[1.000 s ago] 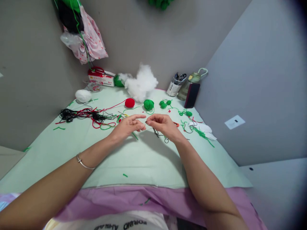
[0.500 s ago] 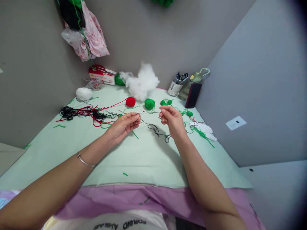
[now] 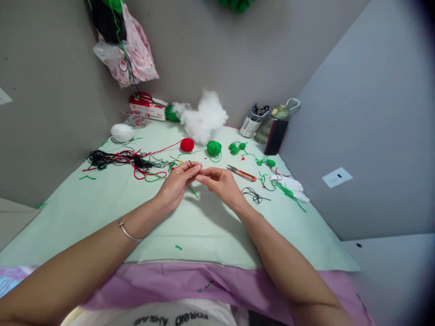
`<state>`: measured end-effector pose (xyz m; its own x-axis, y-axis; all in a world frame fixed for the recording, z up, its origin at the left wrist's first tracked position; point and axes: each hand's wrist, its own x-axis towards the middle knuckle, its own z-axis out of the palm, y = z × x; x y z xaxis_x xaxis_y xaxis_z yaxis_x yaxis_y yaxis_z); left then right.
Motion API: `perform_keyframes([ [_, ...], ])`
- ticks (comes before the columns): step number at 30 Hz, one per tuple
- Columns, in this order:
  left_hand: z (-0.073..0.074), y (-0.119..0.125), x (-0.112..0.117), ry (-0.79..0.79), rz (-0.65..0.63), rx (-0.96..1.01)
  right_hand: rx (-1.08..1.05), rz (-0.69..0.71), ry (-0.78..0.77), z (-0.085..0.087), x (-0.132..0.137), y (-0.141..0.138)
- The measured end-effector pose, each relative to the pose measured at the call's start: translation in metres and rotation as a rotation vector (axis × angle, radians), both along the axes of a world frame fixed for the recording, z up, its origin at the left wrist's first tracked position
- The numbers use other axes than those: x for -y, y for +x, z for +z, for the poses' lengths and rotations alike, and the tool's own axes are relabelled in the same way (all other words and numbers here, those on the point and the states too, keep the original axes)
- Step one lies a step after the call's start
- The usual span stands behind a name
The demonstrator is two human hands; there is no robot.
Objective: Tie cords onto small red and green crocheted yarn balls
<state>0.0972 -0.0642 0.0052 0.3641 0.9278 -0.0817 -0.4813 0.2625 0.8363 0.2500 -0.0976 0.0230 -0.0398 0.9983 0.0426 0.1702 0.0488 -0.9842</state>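
Note:
My left hand (image 3: 179, 183) is closed in a pinch over the middle of the table. A short bit of black yarn (image 3: 190, 162) pokes up above its fingers. Touching its fingertips, my right hand (image 3: 219, 184) is also pinched; what it holds is hidden or too small to make out. Just beyond the right hand lie orange-handled thread snips (image 3: 245, 174). To the right of its wrist is a loose tangle of black yarn (image 3: 254, 195). A red yarn ball (image 3: 186, 145) and a green yarn ball (image 3: 214, 148) sit behind the hands.
White stuffing (image 3: 205, 118) is heaped at the back. Tangled black and red yarn (image 3: 136, 160) and a white yarn ball (image 3: 122, 132) lie left. At the back right stand a pen cup (image 3: 250, 124), a bottle (image 3: 267, 129) and a phone (image 3: 276, 137). Red-handled scissors (image 3: 144, 97) rest on a box.
My right hand has moved left to meet my left hand; the black strand stretched between them is no longer visible. The snips have come into sight. The view has shifted slightly.

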Motion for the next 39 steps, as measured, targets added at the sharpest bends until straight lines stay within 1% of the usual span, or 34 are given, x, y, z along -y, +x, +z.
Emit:
perform_keyframes([
  [3, -0.001, 0.005, 0.004, 0.046, 0.033, -0.036, -0.052, -0.057, -0.035, -0.008, -0.002, -0.008],
  [5, 0.0, 0.005, 0.003, 0.052, 0.025, -0.045, -0.086, -0.044, -0.058, -0.009, -0.004, -0.007],
  [8, 0.001, -0.002, -0.004, 0.033, 0.037, -0.06, -0.108, -0.021, -0.036, -0.003, -0.005, 0.003],
  [10, 0.003, -0.01, -0.01, 0.034, 0.028, -0.107, -0.126, -0.058, 0.022, 0.002, -0.005, 0.011],
  [11, 0.003, -0.014, -0.012, 0.053, -0.023, -0.141, -0.14, -0.087, 0.053, 0.004, -0.005, 0.014],
  [13, 0.006, -0.021, -0.015, 0.118, -0.19, -0.204, -0.167, -0.124, 0.096, 0.007, -0.004, 0.017],
  [15, 0.007, -0.025, -0.014, 0.185, -0.38, -0.265, -0.194, -0.094, 0.094, 0.007, -0.002, 0.016],
  [17, 0.009, -0.026, -0.012, 0.235, -0.526, -0.323, -0.195, 0.019, 0.049, 0.005, -0.001, 0.013],
  [18, 0.009, -0.025, -0.01, 0.253, -0.572, -0.345, -0.186, 0.089, 0.02, 0.004, 0.0, 0.011],
  [20, 0.009, -0.025, -0.009, 0.273, -0.598, -0.365, -0.147, 0.198, -0.022, 0.003, 0.002, 0.008],
  [21, 0.009, -0.025, -0.009, 0.27, -0.58, -0.359, -0.121, 0.214, -0.027, 0.003, 0.002, 0.008],
  [22, 0.009, -0.026, -0.01, 0.259, -0.55, -0.344, -0.099, 0.201, -0.022, 0.003, 0.001, 0.009],
  [24, 0.009, -0.028, -0.014, 0.227, -0.488, -0.301, -0.083, 0.128, 0.001, 0.004, 0.0, 0.012],
  [28, 0.009, -0.033, -0.021, 0.177, -0.45, -0.203, -0.15, 0.007, 0.024, 0.005, -0.006, 0.02],
  [31, 0.009, -0.034, -0.024, 0.151, -0.411, -0.146, -0.206, -0.031, 0.014, 0.003, -0.008, 0.023],
  [33, 0.008, -0.034, -0.025, 0.127, -0.347, -0.147, -0.252, -0.031, -0.006, 0.001, -0.009, 0.024],
  [34, 0.007, -0.033, -0.025, 0.123, -0.28, -0.163, -0.273, -0.029, -0.017, 0.001, -0.009, 0.025],
  [35, 0.006, -0.032, -0.025, 0.13, -0.186, -0.186, -0.293, -0.027, -0.028, 0.0, -0.009, 0.025],
  [37, 0.003, -0.03, -0.024, 0.167, 0.037, -0.236, -0.319, -0.031, -0.046, 0.001, -0.009, 0.025],
  [38, 0.002, -0.028, -0.023, 0.188, 0.124, -0.255, -0.323, -0.037, -0.052, 0.001, -0.009, 0.025],
  [39, 0.001, -0.026, -0.02, 0.208, 0.171, -0.272, -0.32, -0.042, -0.055, 0.002, -0.008, 0.024],
])
